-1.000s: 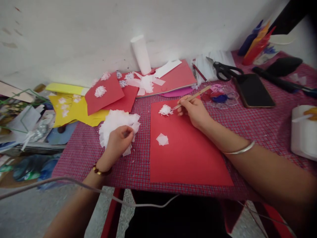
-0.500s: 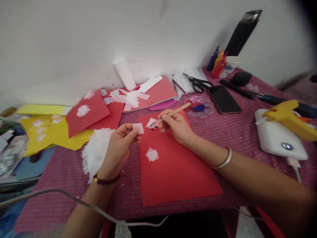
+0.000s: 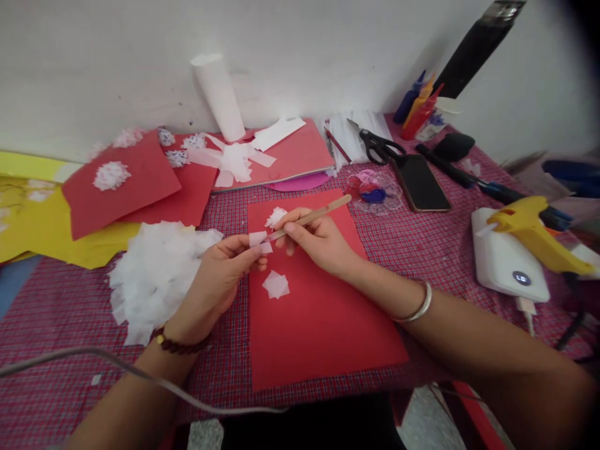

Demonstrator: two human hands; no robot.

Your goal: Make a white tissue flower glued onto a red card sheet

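My left hand [image 3: 227, 265] pinches a small square of thin white paper [image 3: 257, 239] above the left edge of a red paper sheet [image 3: 323, 319]. In my right hand [image 3: 312, 237] is a slim wooden stick [image 3: 328, 209], held like a pen, its lower tip against the white square. Behind the fingers, a fluffy white paper flower [image 3: 275, 217] sits on the red sheet. Lower on that sheet lies a flat star-shaped stack of white squares [image 3: 276, 285]. Beside my left wrist is a large heap of white paper squares [image 3: 152, 272].
Red cards with paper flowers [image 3: 126, 194] lie at the left, over yellow paper [image 3: 32, 219]. Scissors [image 3: 377, 145], a phone [image 3: 422, 183], paint bottles [image 3: 422, 112] and a white power bank [image 3: 506, 269] under a yellow glue gun [image 3: 539, 228] stand right. A cable [image 3: 154, 381] crosses the front.
The stick's tip has moved left from the paper flower to the white square in my left hand. The camera view has shifted, widening the view of the heap.
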